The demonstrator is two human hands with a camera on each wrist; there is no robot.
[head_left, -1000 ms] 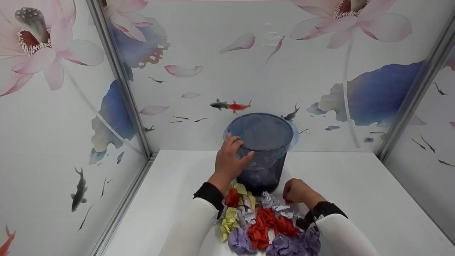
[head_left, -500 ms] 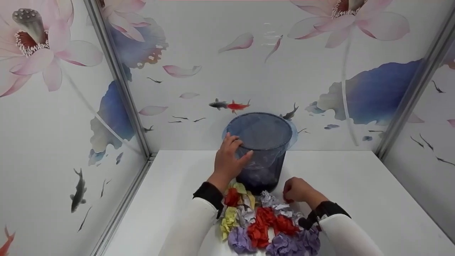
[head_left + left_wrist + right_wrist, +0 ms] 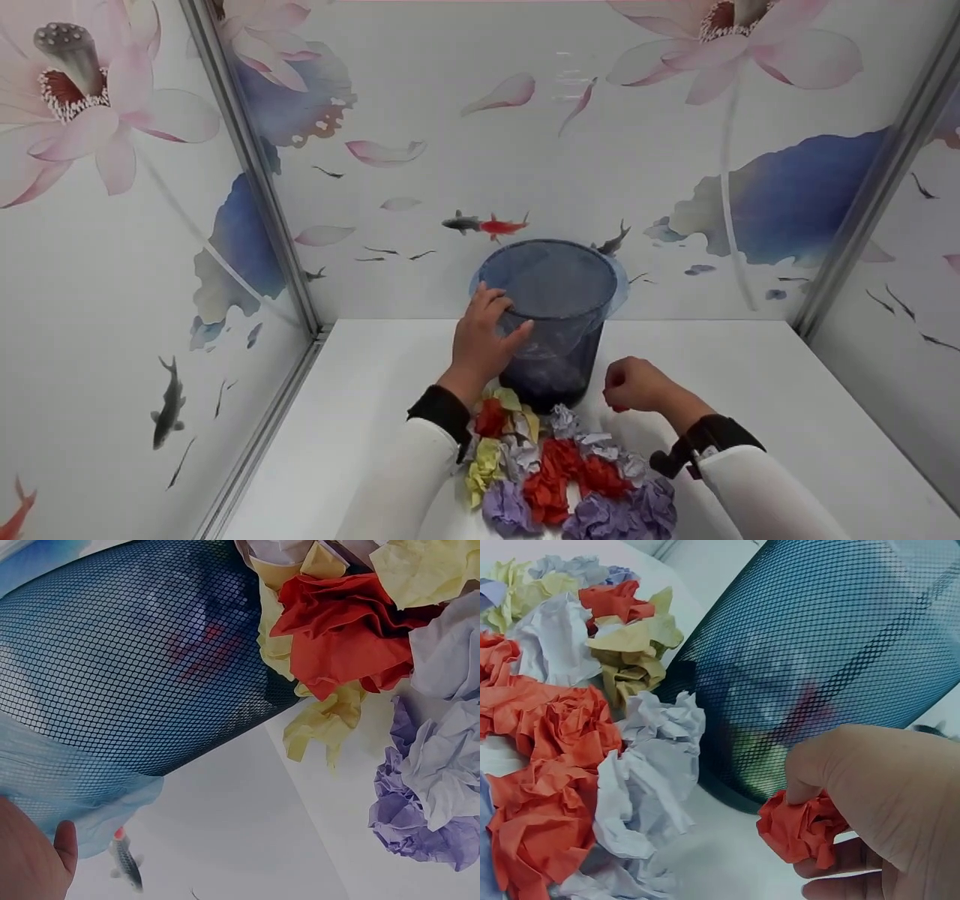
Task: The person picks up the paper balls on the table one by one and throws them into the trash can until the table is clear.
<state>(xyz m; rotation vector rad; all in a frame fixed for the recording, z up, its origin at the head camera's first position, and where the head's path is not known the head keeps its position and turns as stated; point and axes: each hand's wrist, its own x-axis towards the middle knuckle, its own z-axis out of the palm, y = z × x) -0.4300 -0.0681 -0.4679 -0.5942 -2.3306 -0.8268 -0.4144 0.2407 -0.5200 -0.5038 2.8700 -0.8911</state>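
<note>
A dark mesh wastebasket (image 3: 555,379) stands by the back wall, its rim covered by a thin blue plastic liner (image 3: 611,270). My left hand (image 3: 480,341) grips the rim on the left side, fingertips over the edge and thumb on the liner outside. My right hand (image 3: 641,384), right of the basket, pinches a crumpled red paper ball (image 3: 799,829) between thumb and fingers. Through the mesh, red and yellow paper shows near the basket's bottom. Several crumpled paper balls lie heaped in front of the basket: red (image 3: 551,487), purple (image 3: 506,506), yellow (image 3: 484,469) and pale grey-white (image 3: 562,421).
The white tabletop (image 3: 750,397) spreads to both sides of the heap. White panels with printed lotus flowers (image 3: 735,52) and fish enclose it at the back and sides, joined by metal corner posts (image 3: 259,180). The heap lies between my forearms.
My right hand has risen and shifted slightly right, away from the heap, with the red paper ball in its grip. The left hand and wastebasket have stayed in place.
</note>
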